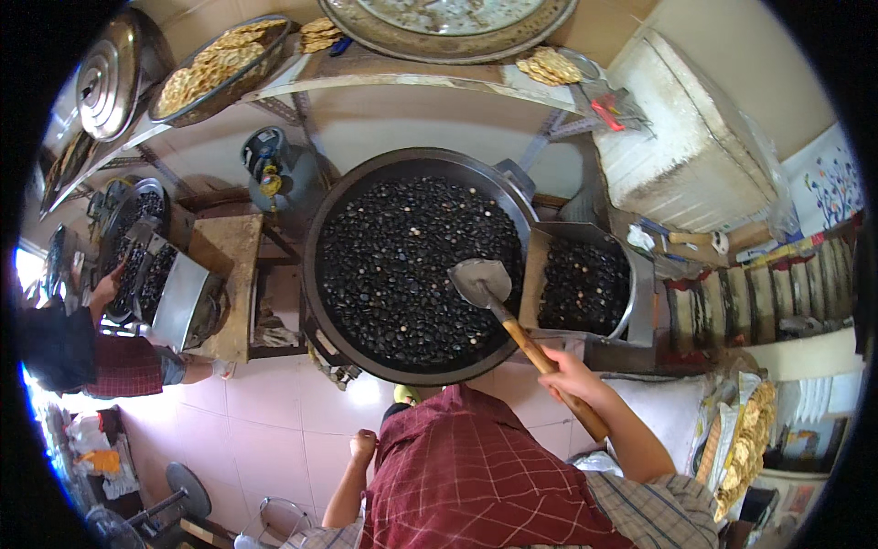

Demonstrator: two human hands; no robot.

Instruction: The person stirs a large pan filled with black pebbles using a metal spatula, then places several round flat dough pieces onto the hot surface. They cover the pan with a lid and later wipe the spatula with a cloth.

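My right hand (571, 377) grips the wooden handle (525, 343) of a small shovel. Its worn metal blade (479, 280) rests over the right part of a bed of black pebbles (405, 274), dotted with a few pale ones. The pebbles lie in a large round dark metal pan (317, 322) straight in front of me. My left hand (363, 445) hangs low beside my red checked apron (459, 466), fingers curled, with nothing visible in it. Against the pan's right side stands an angular metal container (641, 302) with more black pebbles inside.
A gas cylinder (285, 165) stands behind the pan's left side. Further left, past a wooden bench (230, 274), a person (62, 336) reaches into another pebble pan (159, 189). Flatbreads (212, 65) fill a basin on the back shelf (411, 77). A white box (686, 144) sits back right.
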